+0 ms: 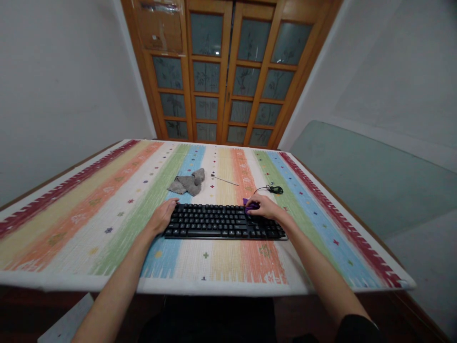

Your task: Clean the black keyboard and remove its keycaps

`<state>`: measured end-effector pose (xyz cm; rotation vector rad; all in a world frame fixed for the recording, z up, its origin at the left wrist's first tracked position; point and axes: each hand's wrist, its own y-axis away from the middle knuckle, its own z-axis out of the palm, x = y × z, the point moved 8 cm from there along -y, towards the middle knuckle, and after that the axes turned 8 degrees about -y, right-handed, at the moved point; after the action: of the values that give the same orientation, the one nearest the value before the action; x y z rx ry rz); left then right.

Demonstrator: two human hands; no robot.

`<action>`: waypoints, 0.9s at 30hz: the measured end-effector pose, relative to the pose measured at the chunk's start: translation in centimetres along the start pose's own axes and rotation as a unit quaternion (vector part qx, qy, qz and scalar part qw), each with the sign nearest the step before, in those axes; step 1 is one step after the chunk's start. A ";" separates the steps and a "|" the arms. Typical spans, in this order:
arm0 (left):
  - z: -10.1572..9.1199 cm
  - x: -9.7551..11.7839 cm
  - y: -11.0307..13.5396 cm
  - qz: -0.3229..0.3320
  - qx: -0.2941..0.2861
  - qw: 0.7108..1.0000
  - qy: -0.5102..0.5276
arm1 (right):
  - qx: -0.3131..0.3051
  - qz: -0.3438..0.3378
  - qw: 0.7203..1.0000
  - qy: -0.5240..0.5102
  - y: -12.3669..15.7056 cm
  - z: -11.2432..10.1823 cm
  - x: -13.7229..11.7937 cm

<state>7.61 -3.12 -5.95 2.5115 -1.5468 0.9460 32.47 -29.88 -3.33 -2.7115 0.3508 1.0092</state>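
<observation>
A black keyboard (214, 221) lies flat on the striped tablecloth in front of me. My left hand (164, 216) is at its left end, fingers closed against the upper left corner. Over the right part of the keys, my right hand (263, 206) pinches a small purple thing (252, 206); the fingers partly cover it, so its kind is unclear. Beyond the keyboard lie a crumpled grey cloth (187, 183) and a thin stick-like tool (225, 180) with a dark end. A coiled black cable (274, 189) rests past my right hand.
The table (71, 214) has a striped, patterned cloth, and its front edge runs close to my body. Wooden doors with glass panes (228, 76) stand behind it. A pale greenish panel (378, 176) leans along the right wall.
</observation>
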 end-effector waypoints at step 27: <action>-0.2 0.2 0.0 -0.002 0.003 1.000 0.000 | 0.038 -0.043 0.998 0.003 1.2 -0.5 0.4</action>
<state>7.57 -3.20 -5.65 2.5162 -1.5418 0.9519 32.76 -31.19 -3.38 -2.6386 0.2663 0.9445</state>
